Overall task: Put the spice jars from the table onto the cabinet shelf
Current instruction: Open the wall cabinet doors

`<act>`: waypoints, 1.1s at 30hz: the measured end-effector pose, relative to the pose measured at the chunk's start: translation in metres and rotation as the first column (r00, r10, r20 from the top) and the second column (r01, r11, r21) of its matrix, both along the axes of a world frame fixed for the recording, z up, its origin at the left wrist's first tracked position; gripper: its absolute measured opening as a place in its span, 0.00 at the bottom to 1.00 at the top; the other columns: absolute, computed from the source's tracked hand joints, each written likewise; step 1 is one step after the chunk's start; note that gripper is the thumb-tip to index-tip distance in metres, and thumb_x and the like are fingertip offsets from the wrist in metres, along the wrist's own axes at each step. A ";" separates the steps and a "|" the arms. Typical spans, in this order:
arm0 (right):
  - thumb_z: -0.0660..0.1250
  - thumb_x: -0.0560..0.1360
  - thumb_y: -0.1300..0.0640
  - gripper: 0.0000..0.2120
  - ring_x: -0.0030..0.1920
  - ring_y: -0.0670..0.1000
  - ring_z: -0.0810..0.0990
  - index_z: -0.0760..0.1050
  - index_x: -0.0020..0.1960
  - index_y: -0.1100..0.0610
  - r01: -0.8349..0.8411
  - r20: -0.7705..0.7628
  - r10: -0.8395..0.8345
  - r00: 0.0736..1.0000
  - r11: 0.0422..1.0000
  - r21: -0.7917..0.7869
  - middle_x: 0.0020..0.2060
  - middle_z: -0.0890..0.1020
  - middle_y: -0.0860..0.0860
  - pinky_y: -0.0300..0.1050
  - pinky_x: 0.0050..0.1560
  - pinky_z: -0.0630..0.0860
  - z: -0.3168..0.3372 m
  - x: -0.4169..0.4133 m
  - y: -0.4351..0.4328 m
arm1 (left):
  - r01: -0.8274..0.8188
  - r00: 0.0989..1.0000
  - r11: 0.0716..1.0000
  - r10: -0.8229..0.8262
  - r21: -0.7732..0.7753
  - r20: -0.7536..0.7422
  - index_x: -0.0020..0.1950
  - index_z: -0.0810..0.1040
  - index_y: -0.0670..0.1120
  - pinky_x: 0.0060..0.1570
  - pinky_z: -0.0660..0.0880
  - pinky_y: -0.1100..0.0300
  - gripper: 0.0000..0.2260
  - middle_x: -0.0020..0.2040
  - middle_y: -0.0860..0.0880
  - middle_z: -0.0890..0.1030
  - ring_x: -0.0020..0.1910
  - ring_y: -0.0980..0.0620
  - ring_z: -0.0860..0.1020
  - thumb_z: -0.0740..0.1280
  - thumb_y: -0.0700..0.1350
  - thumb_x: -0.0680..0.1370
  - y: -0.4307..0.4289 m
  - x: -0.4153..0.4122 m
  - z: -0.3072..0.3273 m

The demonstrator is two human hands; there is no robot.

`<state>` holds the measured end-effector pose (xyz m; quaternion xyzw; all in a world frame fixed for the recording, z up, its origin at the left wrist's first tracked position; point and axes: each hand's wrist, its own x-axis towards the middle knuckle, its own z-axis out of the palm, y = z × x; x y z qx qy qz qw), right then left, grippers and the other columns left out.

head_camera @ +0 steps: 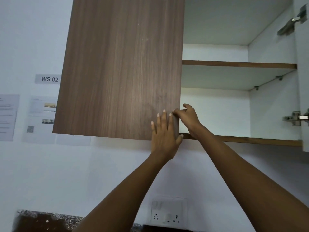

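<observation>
White matte wall (50, 173) backs everything we list. Item one, left hand (163, 136): laid flat on the cabinet door (117, 64), fingers straight and spread, thumb reaching past the door's lower right corner. Item two, right hand (189, 120): fingers curled over the same door's free vertical edge, gripping it just above the left hand; thumb raised. Cabinet door: flat rectangular panel, brown wood-grain laminate, fine vertical streaks, square corners, covering the left half of the cabinet. Right half stands open to us: smooth white interior, cabinet shelf (239, 65) across its middle as a thin board with a brown wood edge, resting on small metal pegs (280, 77) at the side wall; tall white bays above and below it. Next, bottom board (250, 141): same brown edge, running right from behind the right wrist. Then second door (303, 72): white inner face, swung wide at the far right, hung on two metal hinges (295, 118). Left of the cabinet we note a label (49, 79) reading WS 02 and printed sheets (8, 117) stuck to the wall. Below: white socket plate (168, 215) and a speckled stone countertop (46, 220). Where the spice jars stand we cannot tell.
</observation>
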<state>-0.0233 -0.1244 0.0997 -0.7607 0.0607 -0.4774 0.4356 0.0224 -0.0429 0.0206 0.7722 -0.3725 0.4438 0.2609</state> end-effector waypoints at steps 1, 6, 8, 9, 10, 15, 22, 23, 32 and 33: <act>0.63 0.75 0.56 0.28 0.50 0.51 0.76 0.60 0.72 0.60 -0.039 -0.008 0.039 0.999 0.999 0.025 0.54 0.77 0.56 0.46 0.55 0.73 0.002 0.004 -0.001 | 0.014 1.000 1.000 -0.014 -0.016 -0.020 0.77 0.40 0.44 0.73 0.41 0.45 0.35 0.78 0.43 0.39 0.76 0.43 0.38 0.54 0.58 0.80 -0.004 0.002 -0.001; 0.62 0.77 0.59 0.12 0.50 0.55 0.80 0.74 0.59 0.60 -0.205 0.001 0.205 0.979 0.978 0.033 0.53 0.80 0.56 0.48 0.47 0.78 -0.003 0.009 -0.007 | 0.017 1.000 0.999 -0.018 -0.047 -0.018 0.77 0.42 0.43 0.73 0.39 0.47 0.34 0.78 0.44 0.39 0.76 0.43 0.37 0.54 0.58 0.80 -0.014 0.011 -0.007; 0.63 0.77 0.58 0.13 0.49 0.55 0.80 0.74 0.59 0.61 -0.228 0.006 0.228 0.974 0.973 0.037 0.53 0.80 0.56 0.48 0.46 0.78 -0.005 0.007 -0.009 | -0.020 1.000 0.999 0.021 -0.041 0.005 0.77 0.40 0.44 0.73 0.39 0.48 0.34 0.77 0.44 0.38 0.76 0.43 0.36 0.53 0.58 0.80 -0.014 0.015 -0.009; 0.63 0.77 0.58 0.12 0.49 0.55 0.79 0.74 0.59 0.60 -0.234 0.011 0.234 0.972 0.972 0.034 0.52 0.80 0.56 0.47 0.45 0.78 -0.005 0.006 -0.009 | -0.039 0.999 0.998 0.039 -0.040 0.016 0.77 0.39 0.44 0.73 0.38 0.48 0.34 0.77 0.45 0.37 0.76 0.44 0.36 0.53 0.58 0.80 -0.014 0.015 -0.010; 0.64 0.77 0.57 0.11 0.49 0.55 0.79 0.74 0.58 0.60 -0.238 0.019 0.237 0.971 0.971 0.029 0.52 0.80 0.55 0.47 0.45 0.78 -0.005 0.005 -0.009 | -0.057 0.998 0.998 0.058 -0.042 0.026 0.76 0.38 0.45 0.73 0.38 0.49 0.34 0.77 0.45 0.36 0.76 0.44 0.36 0.53 0.59 0.80 -0.013 0.015 -0.012; 0.66 0.76 0.57 0.10 0.48 0.54 0.80 0.74 0.55 0.60 -0.269 0.051 0.269 0.962 0.963 -0.007 0.48 0.80 0.53 0.48 0.43 0.79 -0.007 -0.008 -0.003 | -0.065 0.996 0.995 0.070 -0.077 0.058 0.75 0.36 0.46 0.72 0.36 0.52 0.35 0.77 0.47 0.36 0.75 0.46 0.35 0.53 0.60 0.80 -0.005 0.005 -0.017; 0.67 0.75 0.57 0.10 0.50 0.56 0.81 0.75 0.54 0.59 -0.253 0.082 0.257 0.963 0.966 -0.056 0.50 0.81 0.56 0.51 0.47 0.80 -0.008 -0.031 0.015 | -0.055 0.996 0.995 0.061 -0.086 0.066 0.75 0.35 0.47 0.73 0.36 0.52 0.38 0.76 0.48 0.35 0.75 0.47 0.34 0.55 0.62 0.78 0.015 -0.015 -0.020; 0.67 0.75 0.57 0.11 0.50 0.56 0.81 0.75 0.55 0.60 -0.249 0.087 0.254 0.963 0.966 -0.064 0.51 0.81 0.57 0.51 0.47 0.79 -0.009 -0.035 0.019 | -0.047 0.996 0.995 0.054 -0.093 0.069 0.75 0.36 0.47 0.73 0.37 0.52 0.37 0.77 0.48 0.36 0.75 0.47 0.35 0.56 0.61 0.78 0.018 -0.018 -0.021; 0.67 0.75 0.58 0.10 0.50 0.56 0.81 0.75 0.53 0.60 -0.219 0.154 0.239 0.959 0.966 -0.139 0.50 0.82 0.58 0.55 0.51 0.79 -0.014 -0.064 0.051 | -0.005 0.996 0.990 0.018 -0.140 0.092 0.76 0.39 0.46 0.72 0.35 0.56 0.35 0.77 0.49 0.37 0.76 0.48 0.36 0.56 0.57 0.78 0.046 -0.045 -0.025; 0.67 0.74 0.57 0.10 0.50 0.56 0.81 0.75 0.53 0.60 -0.209 0.164 0.232 0.959 0.967 -0.146 0.50 0.82 0.57 0.54 0.50 0.80 -0.014 -0.068 0.056 | 0.007 0.995 0.989 0.007 -0.146 0.096 0.76 0.39 0.46 0.72 0.34 0.56 0.35 0.77 0.49 0.37 0.76 0.48 0.36 0.55 0.57 0.78 0.050 -0.048 -0.026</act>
